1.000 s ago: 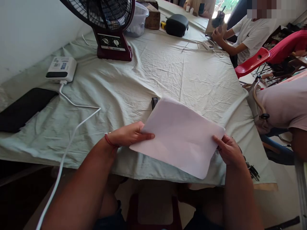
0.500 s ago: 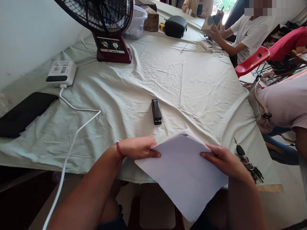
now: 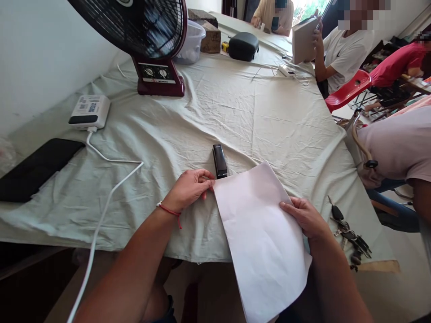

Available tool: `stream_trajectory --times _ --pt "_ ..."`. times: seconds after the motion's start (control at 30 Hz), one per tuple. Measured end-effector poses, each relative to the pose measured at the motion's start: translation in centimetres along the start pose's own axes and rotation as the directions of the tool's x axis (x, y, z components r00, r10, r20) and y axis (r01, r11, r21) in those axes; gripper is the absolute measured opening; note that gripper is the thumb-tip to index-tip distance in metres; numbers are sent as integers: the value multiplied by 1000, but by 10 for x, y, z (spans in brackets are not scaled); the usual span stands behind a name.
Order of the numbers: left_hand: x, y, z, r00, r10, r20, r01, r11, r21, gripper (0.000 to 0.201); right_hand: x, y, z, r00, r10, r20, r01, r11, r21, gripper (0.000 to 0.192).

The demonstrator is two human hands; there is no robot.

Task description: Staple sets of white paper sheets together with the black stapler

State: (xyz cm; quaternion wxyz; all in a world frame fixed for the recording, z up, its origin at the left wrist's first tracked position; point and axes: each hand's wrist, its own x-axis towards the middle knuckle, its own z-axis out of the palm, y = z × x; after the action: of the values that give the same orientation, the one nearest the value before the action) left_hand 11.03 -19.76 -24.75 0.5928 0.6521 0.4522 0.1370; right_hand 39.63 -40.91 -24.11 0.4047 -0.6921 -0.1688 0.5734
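White paper (image 3: 259,224) under both hands, seemingly flat.

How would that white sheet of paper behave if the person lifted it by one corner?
The paper would probably flop: its near end already hangs past the table edge, unsupported. It looks thin and light, so the fan nearby might flutter it. The left hand at its corner and the right hand on its edge seem enough to pin it.

One head-worn camera looks forward and down, close over the near edge of the table (image 3: 235,103).
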Motion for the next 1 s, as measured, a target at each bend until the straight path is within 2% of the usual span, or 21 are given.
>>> stream_trajectory --times 0.23,0.4,0.47,0.57,0.63,0.67,0.73,0.8,0.83,0.9,1.0 --pt "9 -5 7 997 9 -75 -8 1000 10 18 3 3 4 1000 -9 -17 10 997 81 48" --pt "11 -3 13 984 -39 -175 46 998 36 13 9 9 0 999 -31 -35 35 993 116 45" --pt "11 -2 14 978 -33 -205 52 995 85 12 10 10 -1 998 -39 -41 44 992 121 44" --pt "10 -4 16 970 47 -238 3 978 207 12 11 12 -1 998 -50 -43 55 991 124 44" --pt "9 -7 17 937 146 -317 -49 955 294 17 11 12 -1 998 -54 -38 59 990 125 45" --pt "9 -9 18 903 225 -367 -92 934 346 22 11 12 -1 998 -55 -36 59 990 124 45" --pt "9 -13 20 799 439 -412 -222 851 476 34 12 12 0 998 -57 -37 61 991 121 47" --pt "8 -17 22 708 622 -335 -355 723 593 45 12 12 0 997 -62 -42 66 991 118 48" --pt "8 -18 23 690 669 -275 -398 668 629 50 12 12 0 997 -63 -45 68 991 116 49" --pt "8 -21 25 706 685 -180 -419 608 674 57 12 11 0 997 -66 -49 71 991 114 51" --pt "6 -23 29 750 647 -135 -372 582 723 62 10 9 2 996 -71 -50 76 991 112 50"
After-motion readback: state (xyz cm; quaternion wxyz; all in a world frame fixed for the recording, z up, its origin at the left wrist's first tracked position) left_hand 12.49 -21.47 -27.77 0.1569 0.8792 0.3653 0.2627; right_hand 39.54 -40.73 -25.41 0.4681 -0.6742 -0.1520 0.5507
